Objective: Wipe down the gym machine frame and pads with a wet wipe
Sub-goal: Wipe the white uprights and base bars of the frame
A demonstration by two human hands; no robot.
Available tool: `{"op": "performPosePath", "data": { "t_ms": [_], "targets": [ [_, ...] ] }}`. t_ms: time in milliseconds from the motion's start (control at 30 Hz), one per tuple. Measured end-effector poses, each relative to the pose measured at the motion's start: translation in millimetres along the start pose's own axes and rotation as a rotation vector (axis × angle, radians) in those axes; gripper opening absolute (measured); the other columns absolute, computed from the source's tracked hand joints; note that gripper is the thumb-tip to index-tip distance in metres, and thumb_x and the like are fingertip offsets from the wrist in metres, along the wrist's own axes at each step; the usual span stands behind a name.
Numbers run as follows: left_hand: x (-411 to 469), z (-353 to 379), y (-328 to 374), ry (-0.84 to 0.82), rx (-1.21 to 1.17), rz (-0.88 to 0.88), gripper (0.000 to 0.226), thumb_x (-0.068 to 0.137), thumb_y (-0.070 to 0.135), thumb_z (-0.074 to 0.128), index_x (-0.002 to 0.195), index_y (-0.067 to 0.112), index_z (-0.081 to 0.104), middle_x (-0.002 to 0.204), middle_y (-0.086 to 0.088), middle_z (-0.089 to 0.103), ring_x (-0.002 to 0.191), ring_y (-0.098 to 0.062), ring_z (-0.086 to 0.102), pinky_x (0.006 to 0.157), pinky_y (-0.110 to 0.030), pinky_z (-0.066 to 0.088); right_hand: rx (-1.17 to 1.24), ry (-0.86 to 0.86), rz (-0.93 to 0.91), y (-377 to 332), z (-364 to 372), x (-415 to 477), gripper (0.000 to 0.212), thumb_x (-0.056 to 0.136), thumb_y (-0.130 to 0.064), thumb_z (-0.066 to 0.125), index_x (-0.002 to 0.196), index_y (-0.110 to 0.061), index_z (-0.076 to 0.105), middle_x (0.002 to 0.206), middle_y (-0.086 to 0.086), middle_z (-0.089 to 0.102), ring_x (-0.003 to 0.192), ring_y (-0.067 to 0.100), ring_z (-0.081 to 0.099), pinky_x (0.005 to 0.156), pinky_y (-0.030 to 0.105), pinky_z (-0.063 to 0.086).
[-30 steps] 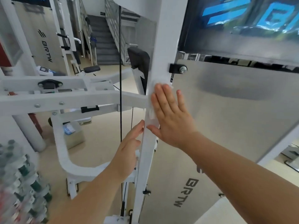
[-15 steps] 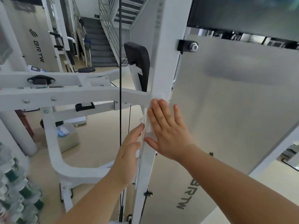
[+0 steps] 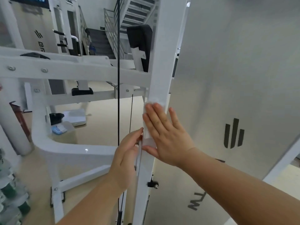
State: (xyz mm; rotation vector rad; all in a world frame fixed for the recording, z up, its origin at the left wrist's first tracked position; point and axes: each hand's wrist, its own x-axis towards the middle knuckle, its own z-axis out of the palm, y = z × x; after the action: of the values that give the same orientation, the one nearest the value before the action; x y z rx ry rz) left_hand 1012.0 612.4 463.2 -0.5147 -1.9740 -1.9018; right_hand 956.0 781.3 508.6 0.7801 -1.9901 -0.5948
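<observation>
The right hand lies flat and spread, fingers together except the little one, pressing the wet wipe against the near face of the white upright post; the grip is a flat palm press, not a pinch. The wipe shows as a pale strip above the fingertips and along the post's left edge beside the thumb. The left hand rests open against the post's left edge just below, fingertips near the wipe, steadying rather than holding anything. Compared with half a second ago, the right hand sits lower on the post, now below the joint where the horizontal beam meets it. This suggests a downward stroke is under way and the upper stretch is likely done. The lower post, the beam and the black pad far behind the post probably remain.
</observation>
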Motion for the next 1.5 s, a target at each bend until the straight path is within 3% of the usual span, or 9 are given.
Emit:
{"op": "performPosePath", "data": {
  "t_ms": [100,333,433,600,700,900,1133,1300,1500],
  "targets": [
    [-9,-1,-22,-0.017,0.063,0.16,0.053,0.09,0.014,0.034,0.139,0.027,0.051,0.144,0.019,0.054,0.139,-0.009,0.044,0.113,-0.021,0.034,-0.016,0.006,-0.03,-28,23,-27,0.096,0.099,-0.07,0.033,0.162,-0.004,0.002,0.169,0.016,-0.01,0.157,0.033,-0.005,0.125,0.053,-0.008],
    [-46,-6,-87,0.131,0.489,0.458,0.059,0.092,0.026,0.034,0.148,0.008,0.045,0.156,-0.001,0.042,0.148,-0.015,0.032,0.12,-0.048,0.027,0.018,0.008,0.104,-73,46,-62,0.097,0.098,-0.073,0.029,0.161,-0.004,0.005,0.169,0.018,-0.008,0.157,0.034,-0.008,0.125,0.057,-0.003],
    [-57,-7,-104,0.211,0.702,0.434,0.062,0.091,0.031,0.034,0.149,0.01,0.043,0.156,-0.002,0.04,0.149,-0.015,0.027,0.122,-0.053,0.021,0.045,-0.036,0.11,-97,54,-80,0.097,0.098,-0.073,0.027,0.161,-0.004,0.002,0.169,0.018,-0.009,0.156,0.034,-0.011,0.126,0.057,-0.001],
    [-53,-9,-114,0.127,0.967,0.376,0.069,0.088,0.036,0.035,0.154,0.015,0.037,0.16,-0.001,0.033,0.153,-0.018,0.014,0.125,-0.044,0.002,0.053,0.013,0.181,-93,55,-67,0.093,0.099,-0.071,0.025,0.162,-0.007,-0.001,0.169,0.015,-0.01,0.157,0.031,-0.01,0.125,0.057,-0.003],
    [-53,-12,-114,0.113,0.973,0.377,0.069,0.087,0.033,0.035,0.153,0.014,0.037,0.16,-0.002,0.033,0.153,-0.019,0.014,0.124,-0.043,0.002,0.118,0.037,0.269,-106,58,-61,0.094,0.099,-0.071,0.023,0.161,-0.005,-0.003,0.168,0.017,-0.014,0.156,0.035,-0.012,0.125,0.058,-0.004],
    [-55,-19,-122,0.065,1.045,0.402,0.08,0.079,0.029,0.031,0.158,0.017,0.026,0.166,0.001,0.019,0.154,-0.012,-0.001,0.123,-0.034,-0.009,0.105,-0.039,0.155,-169,100,-122,0.097,0.098,-0.071,0.031,0.162,-0.006,-0.002,0.17,0.016,-0.009,0.157,0.034,-0.008,0.125,0.055,-0.006],
    [-63,-23,-133,0.046,1.226,0.394,0.083,0.079,0.031,0.03,0.159,0.013,0.018,0.169,0.0,0.002,0.155,-0.016,-0.009,0.123,-0.049,0.003,0.049,-0.045,0.221,-162,88,-112,0.095,0.098,-0.07,0.029,0.161,-0.006,-0.002,0.169,0.015,-0.013,0.157,0.031,-0.011,0.123,0.056,-0.012],
    [-105,-14,-167,0.075,1.126,0.318,0.071,0.083,0.026,0.033,0.151,0.009,0.037,0.164,-0.008,0.022,0.153,-0.027,0.017,0.121,-0.055,0.018,0.159,-0.052,0.311,-173,86,-105,0.098,0.098,-0.071,0.031,0.16,-0.004,-0.006,0.167,0.017,-0.018,0.155,0.034,-0.018,0.124,0.057,-0.008],
    [-155,-1,-207,-0.122,0.543,-0.152,0.072,0.095,0.001,0.043,0.147,0.046,0.021,0.158,0.019,0.029,0.142,0.011,0.022,0.123,-0.025,0.019,0.114,-0.219,0.217,-237,115,-171,0.1,0.097,-0.069,0.035,0.158,-0.001,-0.007,0.165,0.022,-0.025,0.154,0.035,-0.022,0.121,0.053,-0.022]
  ]
}}
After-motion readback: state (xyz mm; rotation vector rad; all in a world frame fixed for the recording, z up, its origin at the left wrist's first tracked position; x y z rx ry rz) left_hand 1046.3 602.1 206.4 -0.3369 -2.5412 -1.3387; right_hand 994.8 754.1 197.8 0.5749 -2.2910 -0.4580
